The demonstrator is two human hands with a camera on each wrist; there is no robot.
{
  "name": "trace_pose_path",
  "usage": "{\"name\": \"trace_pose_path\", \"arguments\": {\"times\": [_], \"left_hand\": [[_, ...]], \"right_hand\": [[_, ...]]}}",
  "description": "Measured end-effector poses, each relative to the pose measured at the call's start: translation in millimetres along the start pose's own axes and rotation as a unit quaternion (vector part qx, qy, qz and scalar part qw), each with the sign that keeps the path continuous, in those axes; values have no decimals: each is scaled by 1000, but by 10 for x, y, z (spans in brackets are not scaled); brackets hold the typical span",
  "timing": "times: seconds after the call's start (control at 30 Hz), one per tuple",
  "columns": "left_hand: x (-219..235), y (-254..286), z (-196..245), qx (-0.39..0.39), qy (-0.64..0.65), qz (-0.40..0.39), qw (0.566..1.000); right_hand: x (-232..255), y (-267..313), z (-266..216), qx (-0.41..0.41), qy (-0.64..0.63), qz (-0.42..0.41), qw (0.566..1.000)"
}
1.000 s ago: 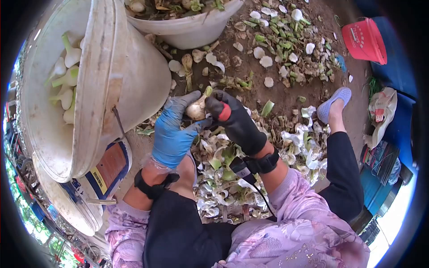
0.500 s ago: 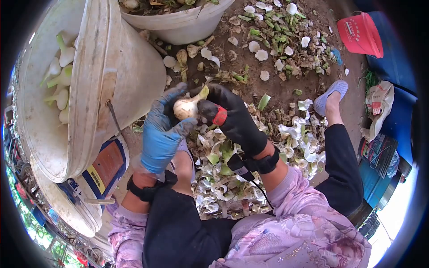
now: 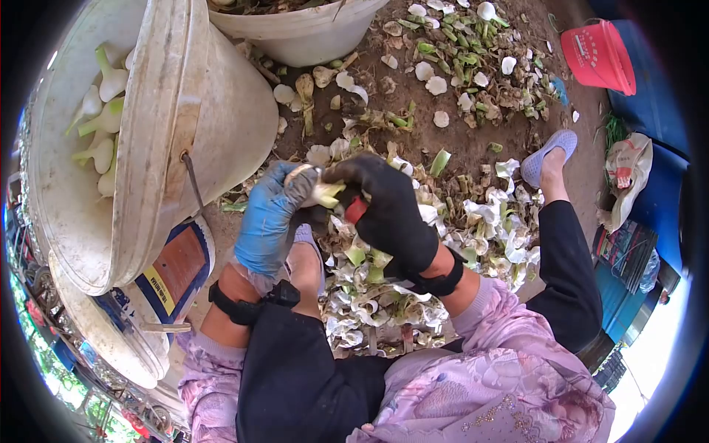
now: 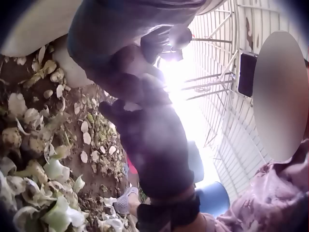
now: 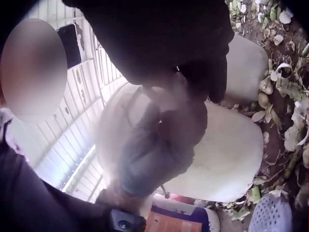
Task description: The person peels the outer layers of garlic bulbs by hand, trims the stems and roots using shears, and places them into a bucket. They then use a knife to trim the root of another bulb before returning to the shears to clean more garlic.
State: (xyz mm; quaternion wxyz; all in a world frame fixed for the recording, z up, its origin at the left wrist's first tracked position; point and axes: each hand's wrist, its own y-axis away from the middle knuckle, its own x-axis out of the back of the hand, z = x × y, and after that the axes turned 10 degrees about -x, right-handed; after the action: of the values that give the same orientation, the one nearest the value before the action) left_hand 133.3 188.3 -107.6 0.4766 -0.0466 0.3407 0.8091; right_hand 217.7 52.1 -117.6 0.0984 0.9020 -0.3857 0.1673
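A blue-gloved left hand (image 3: pixel 267 214) and black-gloved right hand (image 3: pixel 388 210) both grip a pale bulb (image 3: pixel 319 193) above peelings (image 3: pixel 369 295), right of a white bucket (image 3: pixel 221 125).

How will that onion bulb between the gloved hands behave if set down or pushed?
The onion looks round, so it would probably roll on the ground. Its loose skin may slip or tear off under a grip. The left hand and right hand both grip it, suggesting it is firm.
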Motion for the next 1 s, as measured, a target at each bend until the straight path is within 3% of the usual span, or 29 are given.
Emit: {"name": "trace_pose_path", "arguments": {"times": [0.1,0.37,0.43,0.47,0.53,0.6,0.63,0.7,0.73,0.8,0.87,1.0], "left_hand": [[-15,-52,-14,8,35,-36,999],[16,-72,45,45,11,-79,996],[43,-48,67,93,40,-163,981],[31,14,-3,73,-47,-128,988],[24,27,37,58,-6,-111,992],[74,52,22,48,36,-93,994],[152,45,-15,42,-9,-86,995],[255,30,-69,27,-97,-70,992],[124,44,-43,-25,-160,-61,985],[119,44,-56,-29,-207,-61,976],[126,56,-72,-48,-267,-80,959],[145,67,-122,-84,-217,-120,965]], "right_hand": [[20,19,15,-40,33,27,998],[-81,109,156,-44,24,117,992],[-41,85,418,-116,82,193,971],[64,26,569,-159,53,220,961],[261,-4,739,-199,23,244,949],[336,59,821,-127,228,95,961],[339,64,730,-128,228,94,961],[370,44,360,-137,24,-81,987],[350,20,231,-138,23,-82,987],[270,-31,40,-27,62,-166,984],[210,-29,-11,-24,85,-172,981],[237,44,-100,-32,125,-211,969]]}}
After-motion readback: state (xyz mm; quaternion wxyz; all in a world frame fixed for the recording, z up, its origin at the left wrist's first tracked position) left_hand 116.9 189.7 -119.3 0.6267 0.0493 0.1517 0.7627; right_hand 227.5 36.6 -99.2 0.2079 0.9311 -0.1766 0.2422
